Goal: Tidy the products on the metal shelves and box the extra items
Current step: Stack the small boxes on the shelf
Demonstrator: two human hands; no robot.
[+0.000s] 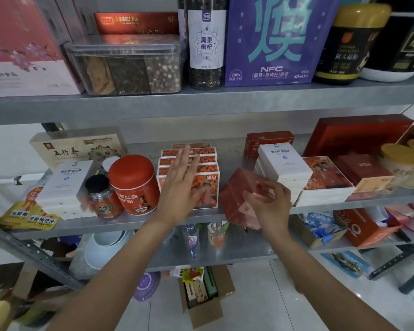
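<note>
Pinching a red box (234,192) at its right side, the fingers (271,188) of the right hand (269,204) are curled and the thumb presses on the face that looks toward the camera. The box is tilted, and its lower corner hangs in front of the front edge of the metal shelf (105,226).

To the left of these fingers, well apart from them, the left hand (181,189) is raised with the palm turned to the shelf. Its fingers (185,161) are straight and a little spread, and they hold nothing. Just behind them stands a row of orange boxes (209,187), one behind the other. I cannot tell if the fingers touch the first box or only stay before it.

Further left of the left fingers, a red jar (132,182) stands upright just beside the orange boxes, and a small bottle (102,199) with a dark cap stands next to the jar. Right behind the right fingers there is a stack of white boxes (283,163).

Far below both hands, on the floor, an open cardboard box (202,315) has some packets inside. Above the hands, on the upper shelf, a big purple box (277,39) stands upright.
</note>
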